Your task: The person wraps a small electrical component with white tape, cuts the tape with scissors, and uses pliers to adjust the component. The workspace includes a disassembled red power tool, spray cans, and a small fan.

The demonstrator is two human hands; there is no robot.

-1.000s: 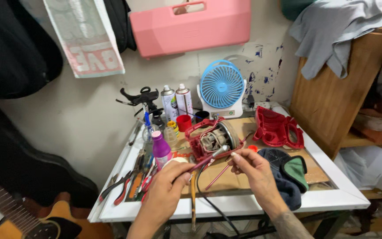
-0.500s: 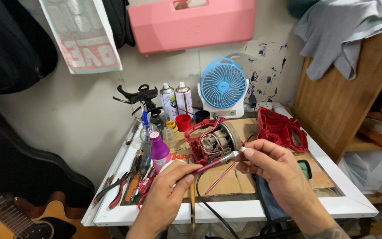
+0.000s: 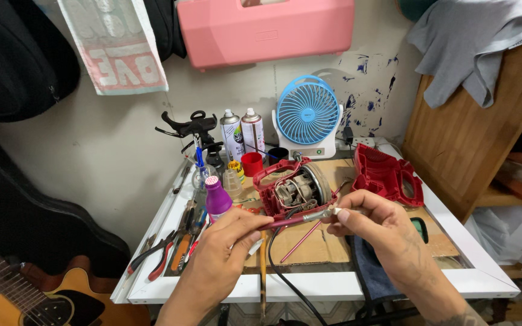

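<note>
My left hand (image 3: 228,247) pinches the maroon handle of a thin paintbrush (image 3: 297,220) held level above the table. My right hand (image 3: 373,226) grips the brush's metal ferrule and bristle end between thumb and fingers. Just behind the brush lies an opened red power tool body (image 3: 294,187) with its motor exposed, and its black cord (image 3: 282,274) runs off the table's front edge. The tool's separate red cover (image 3: 388,178) rests to the right on brown cardboard (image 3: 321,244).
A white-framed table (image 3: 273,287) carries a purple bottle (image 3: 217,198), pliers and screwdrivers (image 3: 170,247) at the left, two spray cans (image 3: 243,133), a red cup (image 3: 251,163) and a blue fan (image 3: 307,115). A guitar (image 3: 25,296) stands left, a wooden shelf (image 3: 472,139) right.
The view has tilted slightly; both hands stay on the brush. My right hand has shifted a little lower and right, still at the brush tip.
</note>
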